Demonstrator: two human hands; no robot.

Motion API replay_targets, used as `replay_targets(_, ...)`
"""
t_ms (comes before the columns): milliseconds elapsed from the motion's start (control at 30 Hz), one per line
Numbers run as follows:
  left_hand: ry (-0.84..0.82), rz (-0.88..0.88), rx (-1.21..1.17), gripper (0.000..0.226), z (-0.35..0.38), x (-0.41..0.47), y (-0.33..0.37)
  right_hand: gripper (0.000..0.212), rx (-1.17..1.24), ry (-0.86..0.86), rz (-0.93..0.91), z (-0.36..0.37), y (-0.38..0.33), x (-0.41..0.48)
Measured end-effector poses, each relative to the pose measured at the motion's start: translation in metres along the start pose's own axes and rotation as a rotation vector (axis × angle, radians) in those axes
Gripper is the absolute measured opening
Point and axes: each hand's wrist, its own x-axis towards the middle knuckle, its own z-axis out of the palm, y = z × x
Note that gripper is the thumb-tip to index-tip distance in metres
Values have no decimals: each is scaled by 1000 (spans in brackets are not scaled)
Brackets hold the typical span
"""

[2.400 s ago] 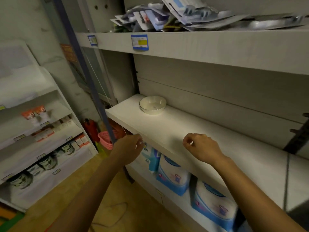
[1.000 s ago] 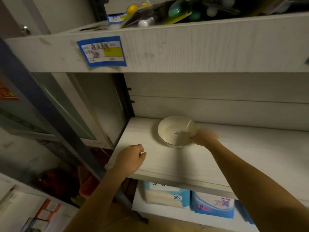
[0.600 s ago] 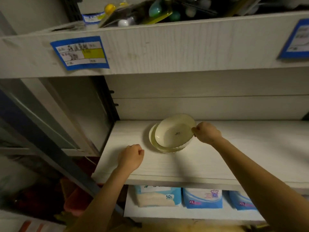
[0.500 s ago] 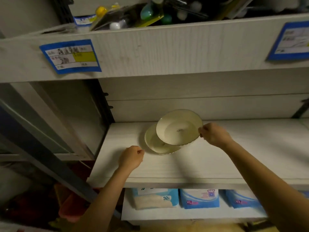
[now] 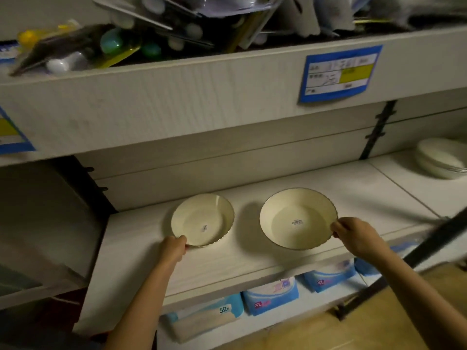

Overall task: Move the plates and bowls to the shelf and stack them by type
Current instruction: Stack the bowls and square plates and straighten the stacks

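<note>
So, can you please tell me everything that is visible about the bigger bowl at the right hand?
The bowl is cream, glossy and looks ceramic. It is wide and shallow, with a flat bottom and a scalloped rim edged by a thin dark line. It is empty except for a small printed sticker in the middle. It tips toward the camera above the white shelf; whether it rests there cannot be told. The right hand pinches its right rim. It stands apart from the smaller dish on its left.

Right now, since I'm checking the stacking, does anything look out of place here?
Two cream scalloped bowls are apart, unstacked: the left hand pinches the left bowl, the right hand the right bowl. Overhead, packets are heaped untidily.
</note>
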Motion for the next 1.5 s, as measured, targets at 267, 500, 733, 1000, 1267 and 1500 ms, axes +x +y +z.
replay_targets(267, -15, 194, 45, 27, -2, -27, 31, 35, 131, 87, 28, -25, 34, -37)
replay_targets(500, -126, 363, 21, 32, 30, -98, 76, 30, 192, 175, 89, -59, 88, -65)
replay_targets(733, -225, 461, 61, 36, 96, -175, 110, 31, 275, 243, 93, -102, 166, -108)
replay_targets(1000, -347, 512, 129, 29, 208, -254, 130, 28, 241, 322, 247, -159, 280, -154)
replay_targets(1267, -428, 574, 238, 37, 310, -316, 155, 36, 239, 399, 345, -206, 370, -180)
replay_targets(1500, -500, 653, 300, 33, 377, -344, 192, 33, 263, 476, 433, -240, 425, -179)
